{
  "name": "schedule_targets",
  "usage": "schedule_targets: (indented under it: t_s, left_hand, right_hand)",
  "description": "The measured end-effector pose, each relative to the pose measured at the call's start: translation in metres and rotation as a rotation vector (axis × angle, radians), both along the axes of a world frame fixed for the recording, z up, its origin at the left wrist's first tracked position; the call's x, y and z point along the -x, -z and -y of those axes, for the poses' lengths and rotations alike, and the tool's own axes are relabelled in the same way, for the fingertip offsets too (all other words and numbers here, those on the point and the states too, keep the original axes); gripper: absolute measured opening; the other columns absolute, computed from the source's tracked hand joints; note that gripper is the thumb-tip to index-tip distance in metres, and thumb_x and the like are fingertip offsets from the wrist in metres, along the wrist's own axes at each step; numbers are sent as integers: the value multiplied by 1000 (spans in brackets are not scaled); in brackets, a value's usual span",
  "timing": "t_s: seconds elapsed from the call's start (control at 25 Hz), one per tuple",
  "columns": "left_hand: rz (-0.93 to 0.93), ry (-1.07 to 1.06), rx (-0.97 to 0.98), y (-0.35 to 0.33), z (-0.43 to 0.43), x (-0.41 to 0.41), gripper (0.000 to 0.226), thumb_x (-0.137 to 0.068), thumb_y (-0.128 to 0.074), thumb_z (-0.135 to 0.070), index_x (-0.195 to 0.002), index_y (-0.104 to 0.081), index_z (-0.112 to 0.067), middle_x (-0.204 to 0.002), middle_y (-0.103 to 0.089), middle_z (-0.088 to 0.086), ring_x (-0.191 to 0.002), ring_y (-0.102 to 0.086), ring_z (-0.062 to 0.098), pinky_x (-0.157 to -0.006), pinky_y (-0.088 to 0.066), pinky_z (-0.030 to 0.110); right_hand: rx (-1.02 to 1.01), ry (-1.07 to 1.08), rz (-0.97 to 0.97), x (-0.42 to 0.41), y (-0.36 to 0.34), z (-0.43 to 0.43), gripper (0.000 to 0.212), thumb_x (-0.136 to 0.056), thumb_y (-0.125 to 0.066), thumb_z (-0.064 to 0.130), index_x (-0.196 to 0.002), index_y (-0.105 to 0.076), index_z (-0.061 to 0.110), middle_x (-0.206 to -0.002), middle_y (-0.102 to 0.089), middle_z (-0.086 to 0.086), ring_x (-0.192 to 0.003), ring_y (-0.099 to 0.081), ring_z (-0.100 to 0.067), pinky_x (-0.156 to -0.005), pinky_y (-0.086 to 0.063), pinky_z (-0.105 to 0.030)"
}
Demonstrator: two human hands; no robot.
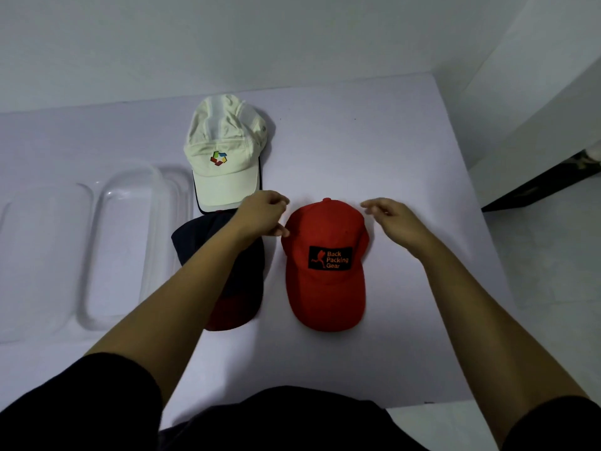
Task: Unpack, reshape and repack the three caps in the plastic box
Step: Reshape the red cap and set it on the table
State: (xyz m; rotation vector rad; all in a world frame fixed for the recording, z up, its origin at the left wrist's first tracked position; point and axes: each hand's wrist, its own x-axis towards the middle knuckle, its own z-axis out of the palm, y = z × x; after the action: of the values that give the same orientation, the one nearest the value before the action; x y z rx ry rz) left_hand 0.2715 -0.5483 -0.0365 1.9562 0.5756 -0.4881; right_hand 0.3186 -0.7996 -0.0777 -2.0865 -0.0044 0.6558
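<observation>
Now either side of red cap (325, 288) on table (406, 151), brim toward body: L hand (260, 216) w/ thumb at crown's left edge, fingers loosely curled, gripping nothing; R hand (395, 221) just off right edge, fingers relaxed, apart. Cream cap (224, 138) behind, navy cap (192, 245) under L forearm, clear box (130, 249) far left.

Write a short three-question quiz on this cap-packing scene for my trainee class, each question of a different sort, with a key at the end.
1. What colour is the cap lying between the left hand and the right hand? A. cream B. red C. navy
2. True or false: no cap lies in the plastic box.
3. How many caps lie on the table?

Key
1. B: it is the red cap.
2. True.
3. Three.
</observation>
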Motion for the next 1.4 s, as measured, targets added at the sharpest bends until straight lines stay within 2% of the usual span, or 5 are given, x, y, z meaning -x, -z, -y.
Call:
schedule_targets:
  t_s: [0.36, 0.56, 1.0, 1.2, 1.4]
  left_hand:
    - [-382, 107, -27, 37, 15, 39, 35, -85, -51, 5, -115, -38, -9, -101, -68, 27, -87, -70, 37, -85, -57, 46]
    - [-206, 88, -197, 55, 24, 46, 61, -66, -78, 3, -115, -43, -4, -107, -63, 22, -90, -66, 36, -81, -56, 47]
    - [-43, 39, -280, 28, 7, 46, 28, -82, -58, 5, -110, -55, 3, -86, -71, 21, -80, -70, 34, -80, -57, 44]
    - [116, -79, -79, -10, -10, 34, 21, -96, -44, -10, -109, -61, -5, -83, -68, 10, -57, -67, 16, -55, -57, 18]
    - [324, -182, -73, -30, -60, 13, 18, -92, -50, -15, -99, -66, -10, -97, -71, 10, -75, -71, 19, -82, -58, 32]
  right_hand:
    - [69, -66, -109, 34, 22, 15, 21, -94, -52, 13, -112, -61, 20, -92, -60, 1, -91, -56, -17, -77, -41, -26]
    - [153, -95, 16, 36, 25, 8, 17, -94, -51, 12, -106, -63, 9, -92, -61, -1, -84, -54, -16, -65, -38, -15]
    - [234, 84, 89, 31, 16, 22, 20, -92, -56, 22, -109, -66, 24, -95, -62, 1, -96, -60, -19, -78, -43, -25]
    - [119, 145, 291, 18, -27, -9, 18, -93, -53, 20, -100, -69, 24, -97, -63, 7, -78, -59, -9, -64, -42, -11]
    - [-52, -24, 377, -3, -64, -91, 19, -93, -53, 18, -103, -69, 19, -83, -61, 14, -70, -57, 0, -62, -41, -1]
